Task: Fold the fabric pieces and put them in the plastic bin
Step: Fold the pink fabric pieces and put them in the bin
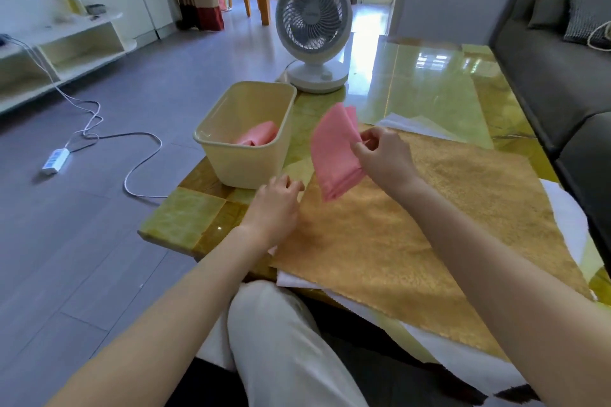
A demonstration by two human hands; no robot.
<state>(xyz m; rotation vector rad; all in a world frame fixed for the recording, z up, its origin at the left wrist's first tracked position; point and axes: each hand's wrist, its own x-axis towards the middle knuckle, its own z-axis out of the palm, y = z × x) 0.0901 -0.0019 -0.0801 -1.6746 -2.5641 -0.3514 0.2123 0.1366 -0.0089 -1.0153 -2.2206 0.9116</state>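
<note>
Right hand (380, 155) pinches folded pink fabric piece (334, 155) at frame centre, long axis near-vertical; cream rectangular plastic bin (238, 168) just left of piece; left hand (276, 208) below bin, fingers loosely curled, empty; drop likely needs short leftward carry.

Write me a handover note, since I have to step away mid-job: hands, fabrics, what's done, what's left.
Right hand: pinches the folded pink cloth, lifted above the table just right of the bin.
Left hand: fingers curled at the corner of the gold fabric; I cannot tell whether it grips.
Bin: at the table's left edge, with another pink piece inside.
Gold fabric: spread flat, with white fabric beneath it.
Done: one pink piece binned, the second folded.
Left: probably drop the held cloth in, then fold and bin the gold and white.
</note>
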